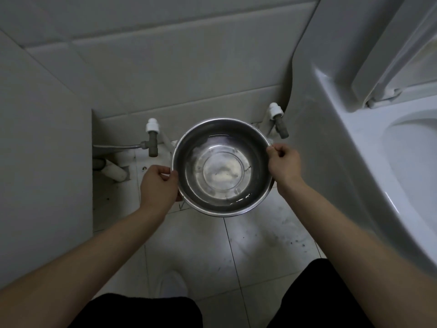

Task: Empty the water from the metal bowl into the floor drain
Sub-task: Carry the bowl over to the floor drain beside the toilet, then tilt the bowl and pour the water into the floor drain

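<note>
Above the tiled floor (248,245), a metal bowl (222,167) holding shallow water is gripped at its rim, left hand (159,187) fingers pinching at 9 o'clock, right hand (285,165) fingers pinching at 3 o'clock.

No legible text, label, brand, number or sign on any surface in view.
</note>
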Demonstrator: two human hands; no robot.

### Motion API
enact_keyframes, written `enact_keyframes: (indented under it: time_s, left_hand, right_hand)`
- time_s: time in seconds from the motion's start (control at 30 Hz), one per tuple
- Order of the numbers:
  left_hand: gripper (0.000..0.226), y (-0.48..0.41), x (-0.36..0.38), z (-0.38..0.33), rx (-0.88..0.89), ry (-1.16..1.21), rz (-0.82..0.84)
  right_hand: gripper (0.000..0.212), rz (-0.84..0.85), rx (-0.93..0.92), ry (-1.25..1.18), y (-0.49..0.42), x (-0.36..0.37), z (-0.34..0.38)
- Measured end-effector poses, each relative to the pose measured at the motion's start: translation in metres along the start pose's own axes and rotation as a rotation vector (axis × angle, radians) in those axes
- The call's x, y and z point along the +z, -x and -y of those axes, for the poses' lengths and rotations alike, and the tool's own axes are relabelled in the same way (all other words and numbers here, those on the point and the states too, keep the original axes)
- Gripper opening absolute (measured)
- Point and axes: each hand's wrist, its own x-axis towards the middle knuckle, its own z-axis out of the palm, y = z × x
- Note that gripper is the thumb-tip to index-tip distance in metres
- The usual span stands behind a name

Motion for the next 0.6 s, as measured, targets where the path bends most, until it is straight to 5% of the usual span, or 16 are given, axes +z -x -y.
enact_keyframes:
  time_s: [0.6]
  left_hand:
    - [0.011, -0.03, 0.076, 0.063, -0.022, -0.092, 0.026]
  right_hand:
    - [0.021, 0.012, -0.166, 0.394, -0.063, 0.015, -0.056]
